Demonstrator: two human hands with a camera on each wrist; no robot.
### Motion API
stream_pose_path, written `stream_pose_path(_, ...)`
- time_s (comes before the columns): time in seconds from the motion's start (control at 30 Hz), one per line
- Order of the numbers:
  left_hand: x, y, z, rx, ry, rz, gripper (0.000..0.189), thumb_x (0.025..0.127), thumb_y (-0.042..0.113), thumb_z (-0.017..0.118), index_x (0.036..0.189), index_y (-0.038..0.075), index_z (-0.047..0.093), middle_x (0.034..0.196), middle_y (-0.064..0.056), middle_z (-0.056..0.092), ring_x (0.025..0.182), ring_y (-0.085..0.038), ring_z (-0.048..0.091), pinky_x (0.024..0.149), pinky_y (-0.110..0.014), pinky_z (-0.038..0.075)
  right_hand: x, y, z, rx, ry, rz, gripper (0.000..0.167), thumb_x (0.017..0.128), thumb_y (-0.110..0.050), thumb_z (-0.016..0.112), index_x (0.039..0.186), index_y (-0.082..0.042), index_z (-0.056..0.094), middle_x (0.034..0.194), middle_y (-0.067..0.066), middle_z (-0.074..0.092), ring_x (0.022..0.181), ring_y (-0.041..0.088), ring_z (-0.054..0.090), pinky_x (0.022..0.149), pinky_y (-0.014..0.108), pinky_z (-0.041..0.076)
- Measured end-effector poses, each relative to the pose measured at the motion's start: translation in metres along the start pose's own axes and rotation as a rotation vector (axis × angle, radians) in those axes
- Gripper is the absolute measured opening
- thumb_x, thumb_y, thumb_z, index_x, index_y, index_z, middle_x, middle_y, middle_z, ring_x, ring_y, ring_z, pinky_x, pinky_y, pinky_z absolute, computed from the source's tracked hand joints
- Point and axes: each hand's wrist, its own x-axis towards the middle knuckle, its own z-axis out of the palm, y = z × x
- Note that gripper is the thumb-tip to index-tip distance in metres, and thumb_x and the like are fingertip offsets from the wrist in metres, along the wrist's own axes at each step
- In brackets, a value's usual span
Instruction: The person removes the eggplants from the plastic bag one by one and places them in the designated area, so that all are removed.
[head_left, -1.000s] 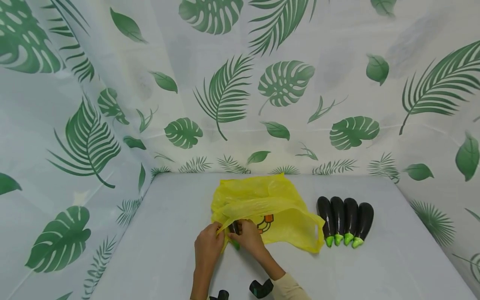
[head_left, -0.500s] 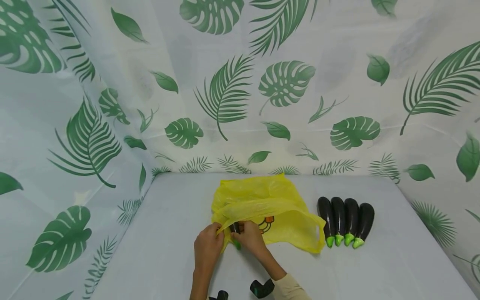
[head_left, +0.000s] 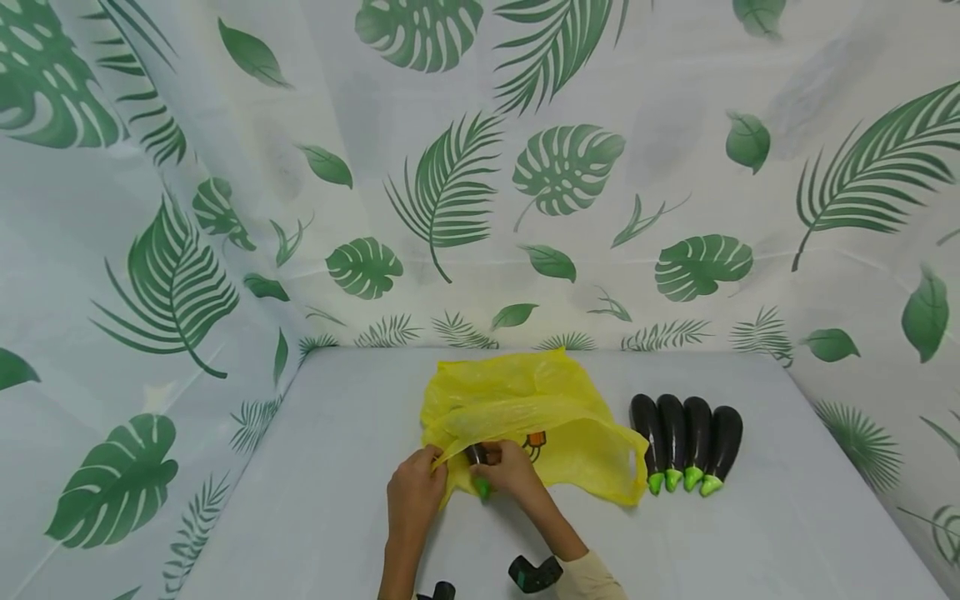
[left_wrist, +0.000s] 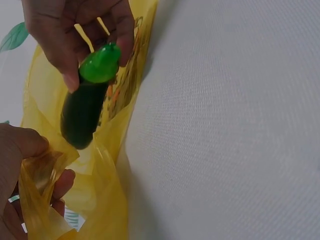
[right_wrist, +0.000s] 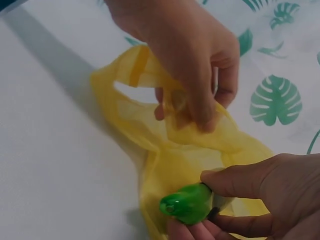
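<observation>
My right hand (head_left: pixel 513 468) grips a dark eggplant with a green stem end (left_wrist: pixel 101 65), thumb on one side and fingers on the other. The eggplant lies at the mouth of a yellow plastic bag (head_left: pixel 517 379), its dark end pointing inward and its green end towards me. In the right wrist view the green end (right_wrist: pixel 187 204) shows between the fingers. My left hand (head_left: pixel 412 490) pinches the bag's left edge near its handle and keeps the opening lifted. In the left wrist view that hand's thumb (left_wrist: pixel 27 142) presses the yellow film.
Several more eggplants (head_left: pixel 697 437) lie side by side right of the bag, green ends towards me. The bag spreads over a white table (head_left: pixel 360 400). Leaf-printed cloth (head_left: pixel 465 300) hangs behind and beside it. Black devices (head_left: pixel 534 575) sit at the wrists.
My right hand and the eggplant have shifted slightly to the right, and more of the dark body shows at the bag's mouth. My left hand keeps its hold.
</observation>
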Motion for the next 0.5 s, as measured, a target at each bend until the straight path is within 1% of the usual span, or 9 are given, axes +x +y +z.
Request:
stream_pose_path(0.17, 0.001, 0.0, 0.0, -0.003, 0.007, 0.013, 0.009, 0.079, 0.008, 0.07, 0.088, 0.009, 0.072, 0.079, -0.003, 0.071, 0.065, -0.018, 0.066, 0.056, -0.031, 0.051, -0.01, 0.001, -0.009, 0.024, -0.012, 0.037, 0.05, 0.08, -0.013, 0.077, 0.118, 0.015, 0.06, 0.097, 0.018, 0.068, 0.087, 0.023, 0.062, 0.068, 0.034, 0.052)
stream_pose_path(0.3, 0.001, -0.001, 0.0, -0.002, 0.009, 0.019, 0.009, 0.079, 0.008, 0.07, 0.088, 0.009, 0.072, 0.078, -0.003, 0.071, 0.065, -0.018, 0.066, 0.055, -0.031, 0.05, -0.019, 0.002, -0.017, 0.05, -0.024, 0.073, 0.048, 0.08, -0.011, 0.077, 0.117, 0.014, 0.061, 0.093, 0.014, 0.066, 0.082, 0.019, 0.06, 0.065, 0.03, 0.05)
stream_pose_path(0.4, 0.0, -0.001, -0.001, -0.003, 0.003, 0.005, 0.01, 0.08, 0.009, 0.07, 0.09, 0.009, 0.072, 0.08, -0.003, 0.072, 0.066, -0.019, 0.067, 0.056, -0.031, 0.051, -0.026, 0.003, -0.023, 0.053, -0.04, 0.082, 0.046, 0.079, -0.009, 0.077, 0.116, 0.013, 0.061, 0.091, 0.013, 0.064, 0.08, 0.018, 0.058, 0.063, 0.028, 0.048)
stream_pose_path(0.5, -0.001, 0.0, -0.001, -0.006, -0.005, -0.01, 0.011, 0.08, 0.009, 0.07, 0.091, 0.009, 0.072, 0.081, -0.004, 0.072, 0.067, -0.018, 0.067, 0.056, -0.031, 0.051, -0.033, 0.005, -0.029, 0.084, -0.065, 0.088, 0.047, 0.079, -0.007, 0.077, 0.118, 0.014, 0.06, 0.092, 0.013, 0.064, 0.08, 0.018, 0.057, 0.062, 0.028, 0.049)
